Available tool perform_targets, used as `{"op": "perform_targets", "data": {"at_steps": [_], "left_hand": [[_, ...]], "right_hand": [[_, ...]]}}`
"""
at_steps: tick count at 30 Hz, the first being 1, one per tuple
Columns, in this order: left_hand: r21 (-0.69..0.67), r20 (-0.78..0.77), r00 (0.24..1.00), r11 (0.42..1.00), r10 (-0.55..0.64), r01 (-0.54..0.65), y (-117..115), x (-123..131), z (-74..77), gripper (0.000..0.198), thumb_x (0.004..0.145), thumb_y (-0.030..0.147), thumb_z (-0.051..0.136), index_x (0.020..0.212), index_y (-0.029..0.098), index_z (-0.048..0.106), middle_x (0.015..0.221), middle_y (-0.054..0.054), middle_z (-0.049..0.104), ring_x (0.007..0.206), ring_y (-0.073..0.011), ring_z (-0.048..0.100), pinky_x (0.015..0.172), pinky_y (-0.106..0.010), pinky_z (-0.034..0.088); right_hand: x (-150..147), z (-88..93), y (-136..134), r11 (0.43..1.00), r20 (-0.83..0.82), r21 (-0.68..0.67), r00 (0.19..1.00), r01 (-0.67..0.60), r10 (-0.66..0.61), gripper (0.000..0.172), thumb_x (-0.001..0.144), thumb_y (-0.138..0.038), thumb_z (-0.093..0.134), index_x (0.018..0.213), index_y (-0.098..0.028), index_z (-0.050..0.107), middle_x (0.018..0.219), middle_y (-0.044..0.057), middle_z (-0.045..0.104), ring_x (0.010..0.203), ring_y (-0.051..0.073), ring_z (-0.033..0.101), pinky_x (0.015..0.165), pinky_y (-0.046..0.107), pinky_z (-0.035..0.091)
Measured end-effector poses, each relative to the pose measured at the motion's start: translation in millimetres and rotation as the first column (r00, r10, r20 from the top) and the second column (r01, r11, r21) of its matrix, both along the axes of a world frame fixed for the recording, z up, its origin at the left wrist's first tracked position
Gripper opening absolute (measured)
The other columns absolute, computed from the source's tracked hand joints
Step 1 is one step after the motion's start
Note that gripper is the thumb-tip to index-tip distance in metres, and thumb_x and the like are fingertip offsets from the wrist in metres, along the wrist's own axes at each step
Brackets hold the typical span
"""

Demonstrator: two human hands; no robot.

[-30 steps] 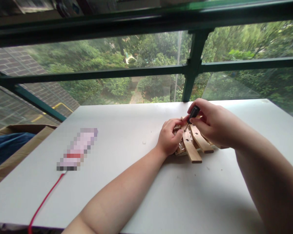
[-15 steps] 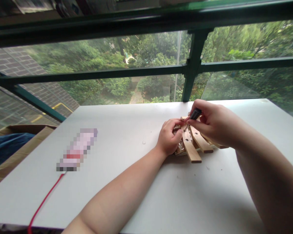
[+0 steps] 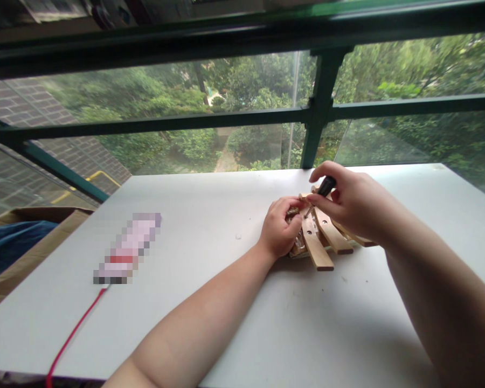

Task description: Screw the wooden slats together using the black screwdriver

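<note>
A wooden piece with curved slats (image 3: 318, 253) lies on the white table, with dark screws or holes in its slats. My left hand (image 3: 281, 226) grips its left side, fingers curled over the edge near clear wrapping. Above the slats, my right hand (image 3: 343, 202) holds a screwdriver (image 3: 327, 186) by its black handle, between thumb and fingers. The screwdriver's thin shaft slants down to the left, its tip at the nearest slat beside my left thumb. Part of the wooden piece is hidden behind my right hand.
On the left of the white table (image 3: 210, 215) lies a blurred-out flat object (image 3: 131, 245) with a red cable (image 3: 75, 328). A cardboard box (image 3: 56, 237) holding blue cloth (image 3: 16, 245) stands beyond the left edge. A green-framed window (image 3: 319, 108) runs behind the table.
My right index finger has lifted and loosened from the screwdriver handle, and the handle has tilted slightly to the right. My left hand and the wooden piece have not moved.
</note>
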State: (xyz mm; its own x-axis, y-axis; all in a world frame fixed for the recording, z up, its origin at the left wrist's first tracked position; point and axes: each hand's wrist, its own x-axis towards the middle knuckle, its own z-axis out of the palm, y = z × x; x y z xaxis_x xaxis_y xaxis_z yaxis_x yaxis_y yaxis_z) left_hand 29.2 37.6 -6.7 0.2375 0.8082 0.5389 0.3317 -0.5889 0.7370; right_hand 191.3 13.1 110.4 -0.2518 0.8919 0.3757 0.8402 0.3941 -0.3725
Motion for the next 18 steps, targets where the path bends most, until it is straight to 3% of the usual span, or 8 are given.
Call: {"op": "perform_targets", "data": {"at_steps": [3,6,9,16,18], "left_hand": [[-0.008,0.002,1.0,1.0,-0.013,0.013,0,0,-0.2,0.025,0.083,0.014,0.052,0.105,0.02,0.061,0.117,-0.006,0.064,0.112,-0.022,0.057,0.103,-0.037,0.042],[-0.016,0.005,1.0,1.0,-0.02,0.02,1,-1,-0.6,0.026,0.083,0.014,0.051,0.106,0.02,0.06,0.118,-0.006,0.063,0.113,-0.0225,0.056,0.104,-0.037,0.042],[-0.016,0.005,1.0,1.0,-0.017,0.017,1,-1,-0.7,0.026,0.082,0.013,0.052,0.106,0.02,0.06,0.118,-0.006,0.064,0.112,-0.0223,0.057,0.104,-0.037,0.042],[-0.009,0.001,1.0,1.0,0.001,-0.001,0,0,0.2,0.022,0.083,0.015,0.052,0.103,0.02,0.06,0.115,-0.006,0.064,0.111,-0.0221,0.057,0.102,-0.036,0.042],[-0.005,0.002,1.0,1.0,0.001,-0.001,0,0,-0.1,0.021,0.084,0.015,0.053,0.103,0.02,0.06,0.115,-0.005,0.064,0.11,-0.0218,0.057,0.101,-0.035,0.042]], "right_hand": [[4,-0.7,4,0.998,-0.01,0.028,0.999,0.052,-0.051,0.036,0.078,-0.032,0.063,0.112,-0.025,0.054,0.057,-0.004,0.053,0.05,0.015,0.047,0.052,0.026,0.032],[7,-1.3,5,0.999,-0.008,0.003,0.999,0.048,-0.048,0.016,0.079,-0.034,0.062,0.092,-0.025,0.056,0.059,-0.003,0.055,0.05,0.013,0.046,0.051,0.026,0.033],[5,-1.5,4,0.999,0.013,0.026,1.0,0.021,-0.021,0.013,0.082,-0.034,0.059,0.078,-0.023,0.052,0.06,-0.002,0.053,0.051,0.013,0.043,0.051,0.027,0.031],[-5,-3.7,-1,0.985,-0.14,-0.037,0.977,-0.166,0.16,0.003,0.082,-0.022,0.056,0.08,-0.023,0.054,0.067,-0.002,0.057,0.059,0.012,0.049,0.056,0.025,0.036],[-6,-4.8,-2,0.985,-0.141,-0.04,0.977,-0.169,0.161,0.004,0.083,-0.021,0.055,0.081,-0.023,0.052,0.066,-0.003,0.056,0.059,0.012,0.049,0.056,0.025,0.036]]}}
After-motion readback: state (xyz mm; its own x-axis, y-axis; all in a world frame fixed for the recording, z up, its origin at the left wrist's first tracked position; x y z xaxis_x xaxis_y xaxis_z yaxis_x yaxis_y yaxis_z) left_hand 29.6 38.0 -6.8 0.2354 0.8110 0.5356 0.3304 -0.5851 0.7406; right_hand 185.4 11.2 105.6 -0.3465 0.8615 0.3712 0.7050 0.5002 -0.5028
